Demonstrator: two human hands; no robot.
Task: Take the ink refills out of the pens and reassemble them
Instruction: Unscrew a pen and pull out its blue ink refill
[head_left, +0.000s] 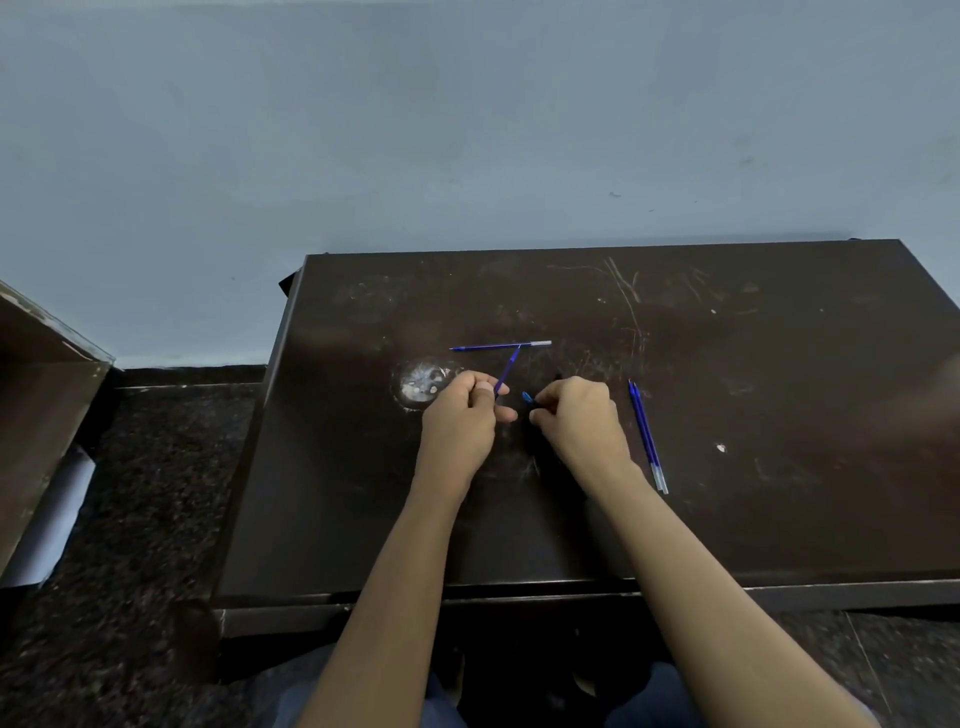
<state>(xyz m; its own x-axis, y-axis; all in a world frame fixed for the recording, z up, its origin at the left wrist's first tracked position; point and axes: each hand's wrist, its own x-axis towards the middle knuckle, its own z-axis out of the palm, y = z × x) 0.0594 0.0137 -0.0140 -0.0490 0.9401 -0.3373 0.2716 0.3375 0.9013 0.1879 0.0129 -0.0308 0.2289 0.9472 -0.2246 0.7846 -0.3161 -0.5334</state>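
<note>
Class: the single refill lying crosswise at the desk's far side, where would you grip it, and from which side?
Pinch the single refill at its blue middle from above, thumb near side, finger far side. It lies flat, thin, running left to right; the held refill in the left hand reaches its right part, so stay left.

The table (779, 364) is dark brown and full of scratches. One blue ink refill (498, 346) lies flat near the middle, pointing side to side. Two more blue refills (645, 436) lie close together on the right, maybe touching. A round white worn spot (423, 387) shows on the left. A tiny white speck (720, 448) lies far right.
</note>
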